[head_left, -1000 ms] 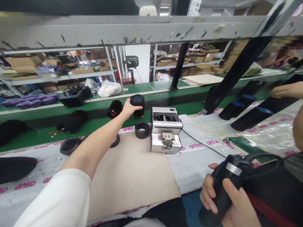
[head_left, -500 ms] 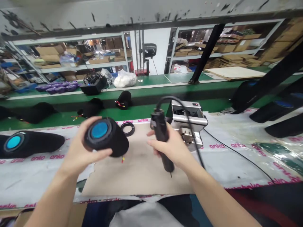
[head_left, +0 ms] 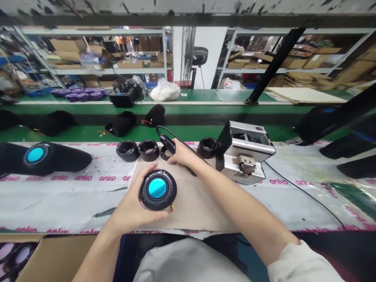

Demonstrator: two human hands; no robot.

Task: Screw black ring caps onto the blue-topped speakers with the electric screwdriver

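My left hand [head_left: 132, 199] is wrapped around a black cylindrical speaker [head_left: 158, 188], which stands on the cardboard sheet [head_left: 199, 207] with its shiny blue end facing up. Small red and yellow wire ends [head_left: 172, 207] stick out at its lower right. Farther back, my right hand [head_left: 182, 153] grips a black electric screwdriver [head_left: 167, 142], which leans with its cable end up and away. Its tip is hidden. The right fingers are at the edge of a black ring [head_left: 165, 153]; whether they touch it I cannot tell.
Black ring-shaped parts [head_left: 148, 150] stand beside the ring, and another [head_left: 207, 147] is near a metal-cased screw feeder [head_left: 246, 150]. A black speaker [head_left: 64, 158] lies at left. More black speakers [head_left: 123, 123] rest on the green surface behind. A slanted black post [head_left: 276, 64] rises at right.
The speaker has gone from tilted in the air to standing blue end up on the cardboard. My right hand has carried the screwdriver back and left, towards the black ring.
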